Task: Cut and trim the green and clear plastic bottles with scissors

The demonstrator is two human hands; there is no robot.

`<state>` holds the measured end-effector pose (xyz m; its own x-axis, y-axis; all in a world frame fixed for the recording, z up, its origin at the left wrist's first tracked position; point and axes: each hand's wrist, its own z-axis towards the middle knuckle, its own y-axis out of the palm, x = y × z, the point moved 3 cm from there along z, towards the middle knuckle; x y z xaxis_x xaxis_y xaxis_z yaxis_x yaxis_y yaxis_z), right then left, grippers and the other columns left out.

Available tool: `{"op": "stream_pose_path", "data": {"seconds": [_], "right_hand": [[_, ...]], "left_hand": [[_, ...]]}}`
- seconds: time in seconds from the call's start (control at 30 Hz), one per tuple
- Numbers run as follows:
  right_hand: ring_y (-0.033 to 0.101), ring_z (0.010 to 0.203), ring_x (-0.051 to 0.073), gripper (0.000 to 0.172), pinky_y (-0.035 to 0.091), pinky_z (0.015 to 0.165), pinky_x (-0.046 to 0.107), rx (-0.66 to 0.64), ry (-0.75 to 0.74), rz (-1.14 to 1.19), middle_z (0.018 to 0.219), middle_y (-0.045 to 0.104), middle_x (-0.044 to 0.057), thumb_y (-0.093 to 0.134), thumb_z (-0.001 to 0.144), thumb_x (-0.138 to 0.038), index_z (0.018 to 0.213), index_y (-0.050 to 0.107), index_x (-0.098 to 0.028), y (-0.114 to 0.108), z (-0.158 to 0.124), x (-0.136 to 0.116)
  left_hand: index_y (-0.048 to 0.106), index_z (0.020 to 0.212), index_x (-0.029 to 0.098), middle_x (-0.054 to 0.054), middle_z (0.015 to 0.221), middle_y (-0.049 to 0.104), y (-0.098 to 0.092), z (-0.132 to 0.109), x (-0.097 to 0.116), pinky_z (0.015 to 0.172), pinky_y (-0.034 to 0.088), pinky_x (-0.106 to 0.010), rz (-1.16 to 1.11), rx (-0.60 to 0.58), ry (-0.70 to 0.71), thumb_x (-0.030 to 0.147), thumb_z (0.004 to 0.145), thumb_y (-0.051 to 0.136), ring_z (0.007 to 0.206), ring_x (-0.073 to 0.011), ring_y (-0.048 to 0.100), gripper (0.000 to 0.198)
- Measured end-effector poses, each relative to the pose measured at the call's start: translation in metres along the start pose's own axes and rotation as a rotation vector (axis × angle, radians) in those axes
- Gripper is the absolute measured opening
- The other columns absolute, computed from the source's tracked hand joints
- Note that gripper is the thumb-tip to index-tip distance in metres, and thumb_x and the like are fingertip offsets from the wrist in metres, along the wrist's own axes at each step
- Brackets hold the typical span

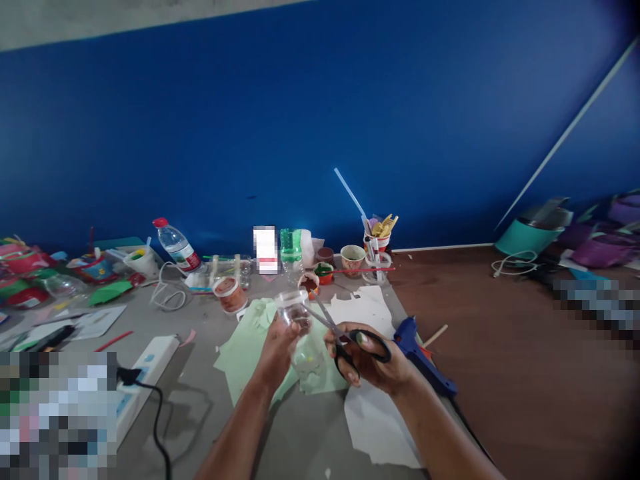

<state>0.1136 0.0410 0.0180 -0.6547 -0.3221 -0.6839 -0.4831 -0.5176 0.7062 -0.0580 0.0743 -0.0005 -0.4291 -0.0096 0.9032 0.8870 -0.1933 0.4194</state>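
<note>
My left hand (pixel 281 347) is wrapped round a clear plastic bottle piece (pixel 306 357), its wide rim pointing away from me. In my right hand (pixel 373 357) is a pair of scissors (pixel 345 332) with black handles, thumb and fingers through the loops. The blades are spread apart, with one near the rim of the bottle piece; whether it touches the plastic I cannot tell. Pale green paper (pixel 240 353) lies under both hands. White paper scraps (pixel 367 310) lie beyond and below my right hand.
A blue glue gun (pixel 425 360) lies right of my right hand. Several paint cups, including a brown one (pixel 230 295), stand beyond. A red-capped bottle (pixel 176 247) leans at back left. A white power strip (pixel 145 380) with a black cord lies left. Behind rises a blue wall (pixel 300 120).
</note>
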Motion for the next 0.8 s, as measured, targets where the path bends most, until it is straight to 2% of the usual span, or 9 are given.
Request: {"op": "stream_pose_path", "data": {"seconds": [0.17, 0.27, 0.5, 0.8], "right_hand": [[0.056, 0.043, 0.009, 0.034, 0.039, 0.039, 0.019, 0.033, 0.000, 0.023, 0.080, 0.067, 0.007, 0.070, 0.076, -0.043, 0.091, 0.069, -0.012, -0.0001, -0.0012, -0.0055], [0.055, 0.043, 0.009, 0.037, 0.038, 0.038, 0.019, 0.040, -0.019, 0.009, 0.078, 0.067, 0.007, 0.072, 0.074, -0.044, 0.091, 0.069, -0.011, 0.0009, -0.0005, -0.0063], [0.054, 0.043, 0.008, 0.038, 0.039, 0.037, 0.019, 0.122, -0.052, -0.044, 0.071, 0.064, 0.004, 0.077, 0.070, -0.045, 0.088, 0.070, -0.013, 0.0004, 0.0021, -0.0013], [0.053, 0.043, 0.006, 0.042, 0.038, 0.036, 0.017, 0.143, -0.061, -0.092, 0.075, 0.063, 0.004, 0.078, 0.069, -0.047, 0.090, 0.071, -0.012, 0.0048, 0.0031, -0.0014]], "left_hand": [[0.061, 0.109, 0.017, -0.008, 0.101, 0.064, -0.0069, -0.0004, -0.0042, 0.083, 0.047, -0.033, 0.154, 0.023, 0.028, 0.040, 0.075, 0.071, 0.092, -0.0196, 0.060, 0.042], [0.061, 0.107, 0.016, -0.009, 0.098, 0.065, -0.0059, -0.0019, -0.0028, 0.082, 0.047, -0.033, 0.197, 0.019, 0.022, 0.040, 0.075, 0.071, 0.091, -0.0207, 0.060, 0.041], [0.062, 0.102, 0.016, -0.009, 0.094, 0.068, -0.0004, -0.0041, -0.0020, 0.080, 0.046, -0.033, 0.135, 0.073, -0.021, 0.033, 0.070, 0.076, 0.088, -0.0218, 0.062, 0.039], [0.060, 0.103, 0.018, -0.006, 0.096, 0.067, -0.0014, -0.0031, -0.0074, 0.082, 0.047, -0.031, 0.165, 0.099, -0.027, 0.034, 0.071, 0.075, 0.087, -0.0189, 0.062, 0.039]]}}
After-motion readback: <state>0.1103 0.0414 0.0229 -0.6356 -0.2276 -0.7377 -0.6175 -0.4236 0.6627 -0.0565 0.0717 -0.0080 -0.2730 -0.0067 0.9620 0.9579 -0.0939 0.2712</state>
